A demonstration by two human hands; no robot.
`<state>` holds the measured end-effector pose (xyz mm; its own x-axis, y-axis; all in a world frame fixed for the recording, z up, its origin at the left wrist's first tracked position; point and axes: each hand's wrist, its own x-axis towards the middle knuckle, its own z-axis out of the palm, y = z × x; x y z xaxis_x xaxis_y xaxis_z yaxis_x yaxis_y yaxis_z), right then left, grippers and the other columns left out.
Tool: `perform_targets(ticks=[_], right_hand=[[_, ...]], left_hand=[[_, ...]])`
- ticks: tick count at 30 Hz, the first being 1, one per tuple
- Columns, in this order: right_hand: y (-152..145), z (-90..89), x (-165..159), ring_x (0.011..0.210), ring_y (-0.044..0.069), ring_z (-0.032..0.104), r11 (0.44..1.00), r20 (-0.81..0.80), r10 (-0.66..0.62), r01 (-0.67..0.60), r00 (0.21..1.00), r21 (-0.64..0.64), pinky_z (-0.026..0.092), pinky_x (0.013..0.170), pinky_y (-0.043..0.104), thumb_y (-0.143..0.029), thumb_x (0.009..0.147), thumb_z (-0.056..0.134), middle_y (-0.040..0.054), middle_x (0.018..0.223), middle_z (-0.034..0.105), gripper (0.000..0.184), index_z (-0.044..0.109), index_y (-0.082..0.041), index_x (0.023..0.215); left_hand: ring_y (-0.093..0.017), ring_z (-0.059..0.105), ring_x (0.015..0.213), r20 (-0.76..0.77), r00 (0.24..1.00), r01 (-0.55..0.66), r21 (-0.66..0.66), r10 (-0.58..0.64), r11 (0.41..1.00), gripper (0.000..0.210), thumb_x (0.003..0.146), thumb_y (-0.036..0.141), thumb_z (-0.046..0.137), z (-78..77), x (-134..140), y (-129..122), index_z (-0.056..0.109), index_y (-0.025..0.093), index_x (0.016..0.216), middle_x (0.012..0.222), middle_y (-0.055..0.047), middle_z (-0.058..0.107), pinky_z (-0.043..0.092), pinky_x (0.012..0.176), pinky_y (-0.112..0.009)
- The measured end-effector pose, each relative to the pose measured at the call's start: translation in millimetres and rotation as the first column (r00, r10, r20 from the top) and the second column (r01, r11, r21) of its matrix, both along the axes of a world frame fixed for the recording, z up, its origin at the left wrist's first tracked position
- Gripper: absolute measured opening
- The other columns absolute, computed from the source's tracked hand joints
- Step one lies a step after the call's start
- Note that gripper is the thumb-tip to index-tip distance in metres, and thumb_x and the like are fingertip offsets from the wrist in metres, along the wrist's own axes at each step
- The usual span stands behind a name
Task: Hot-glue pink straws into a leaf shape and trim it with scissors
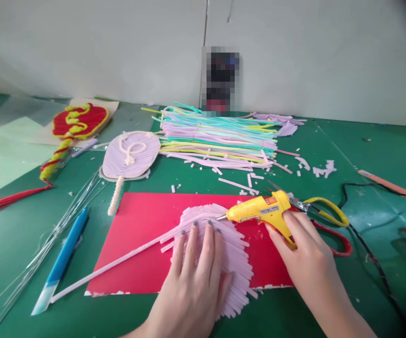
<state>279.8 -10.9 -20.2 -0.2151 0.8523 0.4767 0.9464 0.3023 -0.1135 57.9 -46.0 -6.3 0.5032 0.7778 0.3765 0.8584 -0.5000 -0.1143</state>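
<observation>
Okay, the left hand lies flat on the lilac panel, clenching nothing, fingers toward 12 o'clock; the right hand grips the yellow glue gun, nozzle aimed roughly at 9. Panel is on the red card, long axis about 11 to 5. Main relation: a long lilac strip runs from 8 o'clock up to the panel's top, bending just past the left fingertips, left hand nearer. Nozzle tip sits beside that bend, at the fingertips' 2 o'clock; can't tell if touching.
</observation>
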Motion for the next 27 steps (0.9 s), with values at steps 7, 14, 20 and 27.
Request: perform_targets(ticks=[7,14,20,27], right_hand=[[-1,-0.7,6,0.095,0.025,0.065,1.000,0.000,0.002,-0.002,1.000,0.016,0.056,0.082,0.035,-0.027,0.092,0.051,0.0118,0.102,0.063,0.030,0.054,-0.016,0.120],[-5,-2.0,11,0.097,0.025,0.065,0.999,0.038,-0.007,0.005,0.999,0.036,0.057,0.079,0.033,-0.031,0.094,0.049,0.0135,0.105,0.063,0.031,0.053,-0.013,0.119],[-8,-0.1,12,0.098,0.025,0.065,0.999,0.028,-0.017,0.016,0.999,0.029,0.057,0.079,0.032,-0.031,0.093,0.050,0.0120,0.105,0.063,0.033,0.052,-0.016,0.123],[-10,1.5,15,0.097,0.025,0.066,0.998,0.045,-0.026,0.023,0.999,0.055,0.056,0.080,0.034,-0.030,0.093,0.050,0.0123,0.107,0.064,0.034,0.052,-0.016,0.124]], left_hand=[[-0.035,0.060,0.113,-0.002,1.000,0.019,-0.048,-0.019,0.999,0.043,0.098,0.031,0.032,1.8,-2,0,0.058,0.011,0.127,0.126,-0.012,0.064,0.041,0.096,-0.050],[-0.040,0.051,0.122,-0.064,0.997,0.025,-0.097,-0.032,0.995,0.045,0.097,0.035,0.038,-2.8,-3,-4,0.053,0.012,0.133,0.141,-0.010,0.052,0.038,0.100,-0.053],[-0.040,0.048,0.125,-0.020,1.000,-0.012,-0.114,0.010,0.993,0.047,0.096,0.039,0.040,-6.6,-1,-6,0.054,0.014,0.133,0.141,-0.008,0.052,0.035,0.104,-0.053],[-0.039,0.052,0.121,-0.016,1.000,-0.001,-0.088,0.000,0.996,0.045,0.096,0.038,0.040,-5.2,-1,-4,0.057,0.014,0.130,0.137,-0.007,0.056,0.037,0.102,-0.052]])
